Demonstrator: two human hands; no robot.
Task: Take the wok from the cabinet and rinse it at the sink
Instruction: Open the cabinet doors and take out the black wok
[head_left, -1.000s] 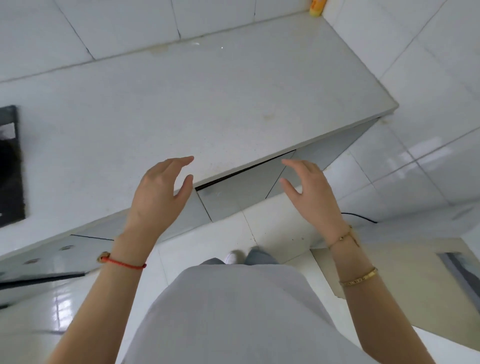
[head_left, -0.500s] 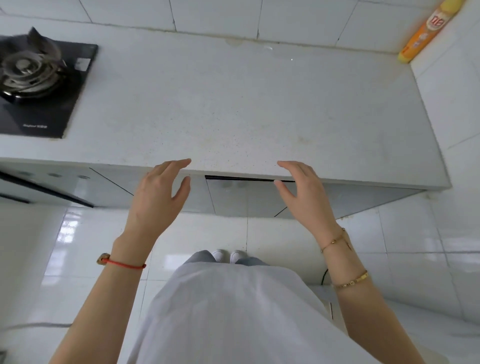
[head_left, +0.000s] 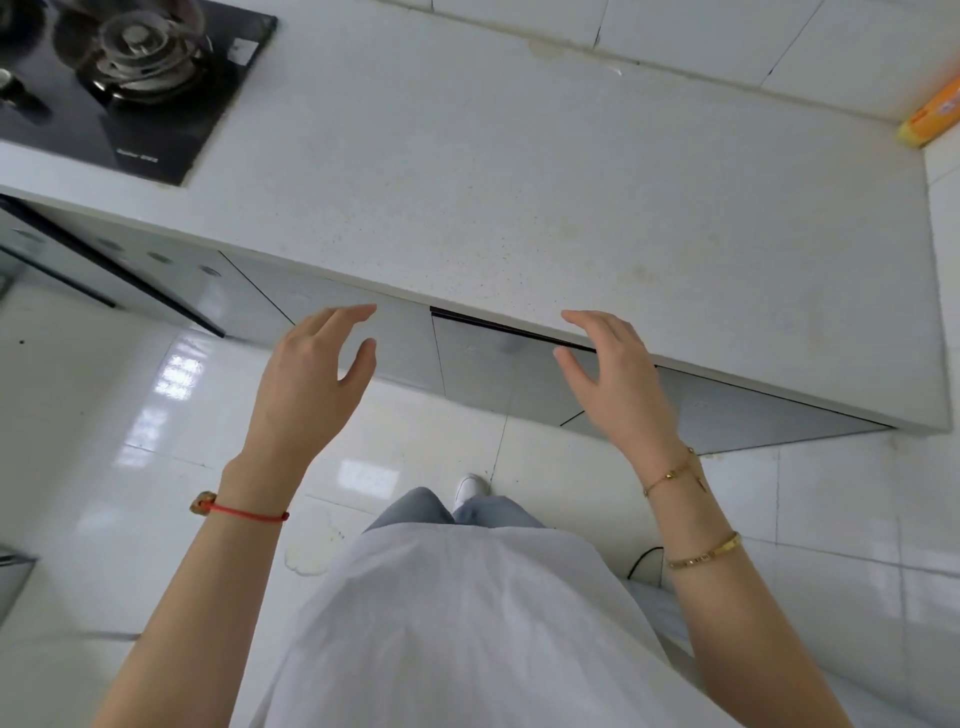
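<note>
I look down at a white counter (head_left: 519, 197) with grey cabinet doors (head_left: 478, 364) under its front edge. A dark gap shows along the top of the middle door, between my hands. My left hand (head_left: 306, 379) hovers in front of the doors, fingers apart and holding nothing. My right hand (head_left: 618, 374) hangs empty too, fingers spread, its fingertips near the counter's edge above the middle door. No wok and no sink are in view.
A black gas hob (head_left: 119, 78) with a burner is set into the counter at the far left. An orange bottle (head_left: 930, 117) lies at the back right corner by the tiled wall. Glossy white floor tiles (head_left: 156, 415) lie below, and a black cable (head_left: 641, 558) runs by my right arm.
The view has swung left, so the hob has come further into sight and the counter now slants. Both hands keep the same open pose in front of the cabinet doors.
</note>
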